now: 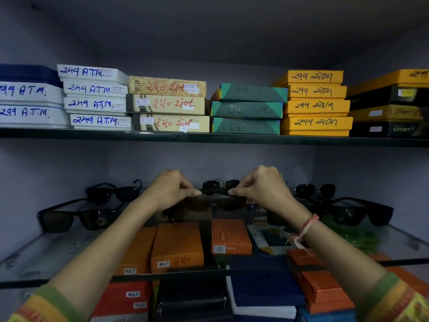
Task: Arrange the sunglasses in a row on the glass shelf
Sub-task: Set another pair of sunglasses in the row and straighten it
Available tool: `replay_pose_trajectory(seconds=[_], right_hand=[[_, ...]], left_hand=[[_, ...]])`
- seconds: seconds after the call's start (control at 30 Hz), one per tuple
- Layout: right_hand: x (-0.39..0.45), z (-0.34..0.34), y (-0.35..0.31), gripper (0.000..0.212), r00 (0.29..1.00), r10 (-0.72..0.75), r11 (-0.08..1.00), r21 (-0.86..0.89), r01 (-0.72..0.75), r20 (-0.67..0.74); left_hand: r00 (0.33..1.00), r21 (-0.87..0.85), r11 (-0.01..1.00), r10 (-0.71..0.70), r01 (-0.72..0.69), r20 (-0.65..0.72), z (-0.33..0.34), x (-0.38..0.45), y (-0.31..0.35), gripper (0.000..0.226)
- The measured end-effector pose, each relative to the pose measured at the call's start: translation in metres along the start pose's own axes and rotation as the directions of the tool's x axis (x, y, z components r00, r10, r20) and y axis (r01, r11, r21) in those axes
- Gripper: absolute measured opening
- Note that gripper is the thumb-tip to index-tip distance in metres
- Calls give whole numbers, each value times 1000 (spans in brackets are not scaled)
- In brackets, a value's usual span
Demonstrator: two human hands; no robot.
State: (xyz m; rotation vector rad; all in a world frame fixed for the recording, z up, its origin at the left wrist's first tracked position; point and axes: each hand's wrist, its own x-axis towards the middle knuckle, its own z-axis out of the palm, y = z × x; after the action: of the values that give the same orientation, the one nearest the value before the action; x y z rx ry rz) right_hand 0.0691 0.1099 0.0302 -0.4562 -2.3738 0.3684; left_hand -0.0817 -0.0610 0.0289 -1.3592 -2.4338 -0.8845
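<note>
My left hand point(170, 190) and my right hand point(261, 188) both pinch the top bar of a dark pair of sunglasses point(214, 203), held over the middle of the glass shelf point(48, 256). Its brownish lenses hang below my fingers. Behind it stands a silver-bridged pair point(220, 183). At the left lie a large black pair point(76, 216) and, further back, another black pair point(113, 192). On the right sit a black pair point(358, 211) and a round-lens pair point(315, 190) behind it.
Orange, red and blue boxes point(177, 246) show through the glass from the level below. A higher shelf point(209, 137) carries stacks of labelled white, tan, green and yellow boxes. Green stringy material point(355, 235) lies at the right of the glass.
</note>
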Motion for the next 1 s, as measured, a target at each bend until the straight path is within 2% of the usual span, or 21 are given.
replay_pose_trajectory(seconds=[0.17,0.23,0.37,0.5,0.6,0.67,0.87,1.0], right_hand=[[6,-6,7,24,999,49,999,-14,-48,15],[8,-8,13,24,997,74,997,-8,-74,-13],[12,-8,24,45,986,169,985,-32,-169,3],[12,-6,28,39,978,206,977,-69,-203,36],[10,0,30,44,978,206,974,-104,-201,35],[9,6,32,40,979,199,971,-141,-192,40],[7,15,32,21,987,148,962,-240,-128,66],[6,12,26,20,990,124,948,-302,-99,63]], left_hand=[[982,112,987,-94,113,-161,-1,-2,9,25],[973,129,977,-142,167,-183,-1,-1,10,24],[969,103,969,-211,224,-128,5,7,13,30],[949,60,948,-308,312,-63,10,13,17,45],[935,69,933,-350,354,-65,18,14,16,42],[930,77,927,-362,366,-62,25,15,13,37],[940,156,927,-337,340,-50,37,14,11,44],[942,186,924,-332,335,-50,38,15,12,43]])
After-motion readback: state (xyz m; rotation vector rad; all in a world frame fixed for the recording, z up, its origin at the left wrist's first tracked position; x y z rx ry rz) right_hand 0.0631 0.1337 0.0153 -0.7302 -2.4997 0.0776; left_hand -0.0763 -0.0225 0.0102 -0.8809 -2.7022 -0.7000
